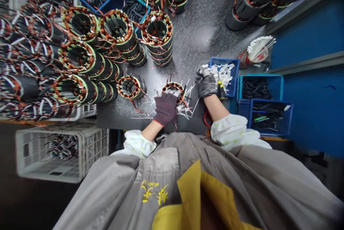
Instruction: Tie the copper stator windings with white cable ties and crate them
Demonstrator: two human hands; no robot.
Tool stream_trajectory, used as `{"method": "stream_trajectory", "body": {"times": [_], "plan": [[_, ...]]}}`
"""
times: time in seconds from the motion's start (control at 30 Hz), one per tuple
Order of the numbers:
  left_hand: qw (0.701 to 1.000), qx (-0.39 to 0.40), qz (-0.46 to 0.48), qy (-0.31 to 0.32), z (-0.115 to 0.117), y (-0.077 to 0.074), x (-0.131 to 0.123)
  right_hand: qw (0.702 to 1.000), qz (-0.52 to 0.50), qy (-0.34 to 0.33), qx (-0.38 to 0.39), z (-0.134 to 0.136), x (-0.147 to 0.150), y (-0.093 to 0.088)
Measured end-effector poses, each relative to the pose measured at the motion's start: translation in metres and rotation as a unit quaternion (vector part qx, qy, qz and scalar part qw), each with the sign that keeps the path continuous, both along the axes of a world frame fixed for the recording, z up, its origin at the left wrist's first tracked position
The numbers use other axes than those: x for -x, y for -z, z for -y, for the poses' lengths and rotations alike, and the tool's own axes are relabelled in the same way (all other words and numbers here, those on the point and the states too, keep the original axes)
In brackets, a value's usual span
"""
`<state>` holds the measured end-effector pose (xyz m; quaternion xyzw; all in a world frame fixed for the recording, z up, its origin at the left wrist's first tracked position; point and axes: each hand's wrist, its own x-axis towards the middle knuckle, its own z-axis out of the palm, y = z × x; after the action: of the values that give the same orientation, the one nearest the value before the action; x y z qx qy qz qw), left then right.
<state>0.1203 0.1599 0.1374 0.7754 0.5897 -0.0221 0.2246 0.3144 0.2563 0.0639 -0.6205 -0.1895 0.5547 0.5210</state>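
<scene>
My left hand, in a dark purple glove, grips the rim of a copper-wound motor stator lying on the dark bench. Several thin white leads fan out from the stator across the bench. My right hand, in a grey glove, is bunched on white sleeving pieces at the edge of a blue bin. A yellow-and-black tool handle lies against that wrist, by the bin.
Many wound stators stand stacked at the left and far side of the bench. Blue bins of black sleeving sit to the right. A white plastic crate stands below the bench at the left, and a white bundle lies at the far right.
</scene>
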Motion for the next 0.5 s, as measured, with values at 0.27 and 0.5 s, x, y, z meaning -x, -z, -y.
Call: {"method": "stream_trajectory", "body": {"times": [0.27, 0.5], "plan": [[0.991, 0.088, 0.067, -0.078, -0.019, -0.023, 0.027, 0.985, 0.136, -0.093, -0.057, 0.035, 0.004, -0.005], [0.968, -0.105, -0.015, -0.225, -0.007, -0.058, 0.115, 0.940, 0.300, -0.159, -0.046, 0.064, -0.015, -0.012]]}}
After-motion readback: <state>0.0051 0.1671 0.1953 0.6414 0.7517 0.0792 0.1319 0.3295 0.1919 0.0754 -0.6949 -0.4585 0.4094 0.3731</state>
